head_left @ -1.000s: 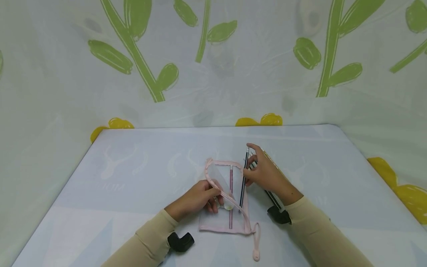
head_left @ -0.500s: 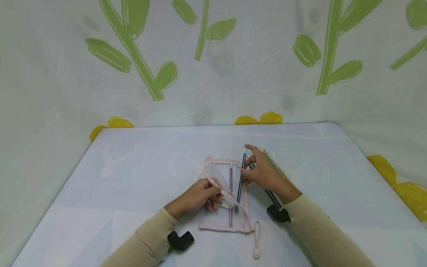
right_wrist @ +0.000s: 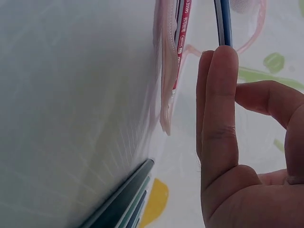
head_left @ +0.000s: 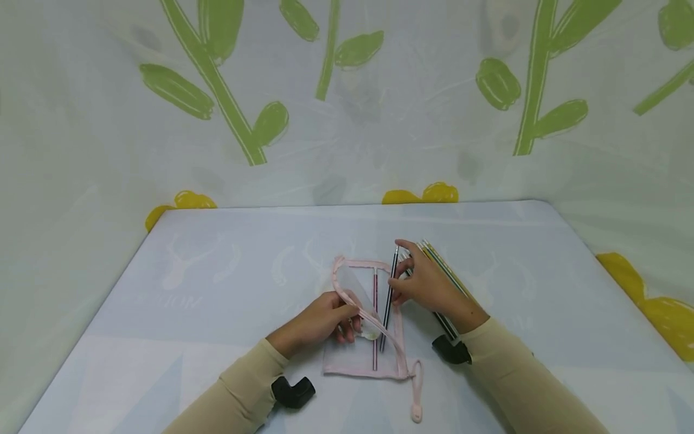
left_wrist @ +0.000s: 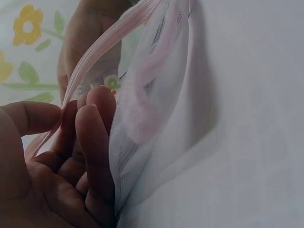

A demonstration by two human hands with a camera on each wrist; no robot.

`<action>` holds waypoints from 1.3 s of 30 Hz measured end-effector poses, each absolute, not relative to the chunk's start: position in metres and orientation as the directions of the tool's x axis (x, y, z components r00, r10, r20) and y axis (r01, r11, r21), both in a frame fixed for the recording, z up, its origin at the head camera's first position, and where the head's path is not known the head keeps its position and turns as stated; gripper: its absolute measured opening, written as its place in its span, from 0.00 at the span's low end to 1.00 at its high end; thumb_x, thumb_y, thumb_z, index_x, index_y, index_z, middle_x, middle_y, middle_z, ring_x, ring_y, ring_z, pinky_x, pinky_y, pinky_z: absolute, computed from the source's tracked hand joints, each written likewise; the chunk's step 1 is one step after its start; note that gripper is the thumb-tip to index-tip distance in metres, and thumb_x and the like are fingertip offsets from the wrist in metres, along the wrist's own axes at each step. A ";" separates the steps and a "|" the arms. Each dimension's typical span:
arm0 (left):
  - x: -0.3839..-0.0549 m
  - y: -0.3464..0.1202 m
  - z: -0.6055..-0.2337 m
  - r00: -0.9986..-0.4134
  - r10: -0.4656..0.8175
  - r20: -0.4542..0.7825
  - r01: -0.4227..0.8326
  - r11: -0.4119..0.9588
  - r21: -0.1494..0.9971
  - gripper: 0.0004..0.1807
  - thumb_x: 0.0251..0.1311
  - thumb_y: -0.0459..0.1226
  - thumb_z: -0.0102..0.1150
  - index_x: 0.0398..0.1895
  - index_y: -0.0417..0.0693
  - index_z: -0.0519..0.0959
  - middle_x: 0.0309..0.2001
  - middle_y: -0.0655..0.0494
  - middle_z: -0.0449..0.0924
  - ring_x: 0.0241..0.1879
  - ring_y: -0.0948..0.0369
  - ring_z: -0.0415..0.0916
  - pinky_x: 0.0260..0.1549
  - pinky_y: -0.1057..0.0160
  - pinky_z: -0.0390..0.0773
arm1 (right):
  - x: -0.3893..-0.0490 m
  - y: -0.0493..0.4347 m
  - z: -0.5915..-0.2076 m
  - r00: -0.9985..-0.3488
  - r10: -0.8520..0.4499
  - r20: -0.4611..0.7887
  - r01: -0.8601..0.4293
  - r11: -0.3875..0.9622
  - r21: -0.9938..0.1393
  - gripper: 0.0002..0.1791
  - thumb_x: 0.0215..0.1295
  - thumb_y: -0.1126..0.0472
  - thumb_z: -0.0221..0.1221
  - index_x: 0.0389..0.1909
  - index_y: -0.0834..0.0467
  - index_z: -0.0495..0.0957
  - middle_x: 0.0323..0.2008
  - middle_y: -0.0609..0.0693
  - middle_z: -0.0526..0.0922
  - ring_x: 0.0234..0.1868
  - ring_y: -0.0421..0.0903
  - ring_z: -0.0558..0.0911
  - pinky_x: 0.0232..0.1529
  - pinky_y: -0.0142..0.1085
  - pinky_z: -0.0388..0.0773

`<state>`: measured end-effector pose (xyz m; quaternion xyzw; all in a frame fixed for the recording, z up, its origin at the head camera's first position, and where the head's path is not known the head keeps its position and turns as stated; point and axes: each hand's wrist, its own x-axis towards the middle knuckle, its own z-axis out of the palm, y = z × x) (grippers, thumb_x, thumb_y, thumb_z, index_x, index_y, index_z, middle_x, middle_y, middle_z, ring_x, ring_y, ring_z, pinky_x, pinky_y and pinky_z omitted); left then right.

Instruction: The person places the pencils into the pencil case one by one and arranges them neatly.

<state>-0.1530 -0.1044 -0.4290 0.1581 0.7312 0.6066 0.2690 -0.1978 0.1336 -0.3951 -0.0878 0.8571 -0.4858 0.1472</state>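
A see-through mesh pencil case (head_left: 400,337) with pink trim lies on the table, its mouth held apart. My left hand (head_left: 325,316) pinches the pink zipper edge (left_wrist: 90,59) between thumb and fingers. Inside the case lies a red pencil (head_left: 375,283), its printed side showing in the right wrist view. My right hand (head_left: 428,280) holds a dark striped pencil (head_left: 387,313) by its upper part, one finger at the top end. The lower end of that pencil is inside the case, tilted, behind the zipper edge.
Several more pencils (head_left: 447,271), some dark, some green and yellow, lie on the table beneath my right hand and forearm, partly hidden. A pink strap (head_left: 416,398) hangs from the case's near right corner. A patterned curtain (head_left: 347,150) stands behind the table.
The dark pencil has slid further down into the case and slightly left, my right hand moving with it. My left hand keeps its hold on the zipper edge.
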 end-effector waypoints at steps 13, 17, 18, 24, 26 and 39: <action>-0.152 -0.104 -0.428 -0.802 0.562 -0.202 -0.094 0.216 0.972 0.12 0.73 0.36 0.46 0.42 0.35 0.77 0.29 0.59 0.80 0.24 0.65 0.78 0.25 0.68 0.78 | -0.196 0.133 -0.399 -0.918 -0.334 -0.214 0.036 0.467 -0.883 0.49 0.64 0.70 0.62 0.79 0.55 0.43 0.47 0.63 0.77 0.26 0.48 0.87 0.31 0.41 0.86; -0.152 -0.104 -0.427 -0.801 0.567 -0.194 -0.088 0.209 0.974 0.13 0.73 0.37 0.46 0.42 0.36 0.77 0.30 0.60 0.80 0.24 0.65 0.78 0.25 0.68 0.79 | -0.196 0.132 -0.399 -0.912 -0.348 -0.215 0.035 0.457 -0.889 0.49 0.64 0.70 0.61 0.79 0.56 0.43 0.46 0.62 0.77 0.27 0.47 0.86 0.31 0.41 0.86; -0.152 -0.104 -0.427 -0.800 0.568 -0.191 -0.086 0.206 0.975 0.13 0.73 0.37 0.46 0.42 0.37 0.77 0.30 0.60 0.80 0.24 0.66 0.78 0.24 0.68 0.79 | -0.196 0.132 -0.399 -0.913 -0.347 -0.215 0.033 0.461 -0.887 0.49 0.64 0.69 0.62 0.79 0.55 0.43 0.46 0.62 0.77 0.27 0.47 0.86 0.31 0.40 0.86; -0.152 -0.106 -0.430 -0.794 0.583 -0.174 -0.076 0.189 0.979 0.12 0.73 0.37 0.46 0.42 0.38 0.76 0.30 0.61 0.80 0.23 0.67 0.78 0.24 0.68 0.79 | -0.195 0.132 -0.398 -0.903 -0.363 -0.231 0.038 0.469 -0.883 0.48 0.64 0.69 0.63 0.78 0.57 0.44 0.45 0.61 0.77 0.26 0.48 0.86 0.31 0.41 0.86; -0.152 -0.105 -0.429 -0.796 0.579 -0.177 -0.078 0.192 0.978 0.12 0.73 0.37 0.46 0.42 0.37 0.76 0.30 0.60 0.80 0.23 0.66 0.78 0.24 0.68 0.79 | -0.194 0.132 -0.398 -0.898 -0.368 -0.239 0.044 0.467 -0.883 0.48 0.64 0.69 0.63 0.78 0.57 0.44 0.45 0.61 0.77 0.26 0.48 0.86 0.30 0.42 0.85; -0.151 -0.104 -0.428 -0.804 0.563 -0.194 -0.100 0.193 0.976 0.12 0.73 0.36 0.47 0.43 0.34 0.76 0.31 0.56 0.80 0.24 0.65 0.77 0.24 0.68 0.78 | -0.194 0.132 -0.401 -0.883 -0.380 -0.276 0.031 0.540 -0.841 0.48 0.63 0.64 0.65 0.78 0.54 0.47 0.47 0.57 0.79 0.27 0.48 0.87 0.36 0.39 0.85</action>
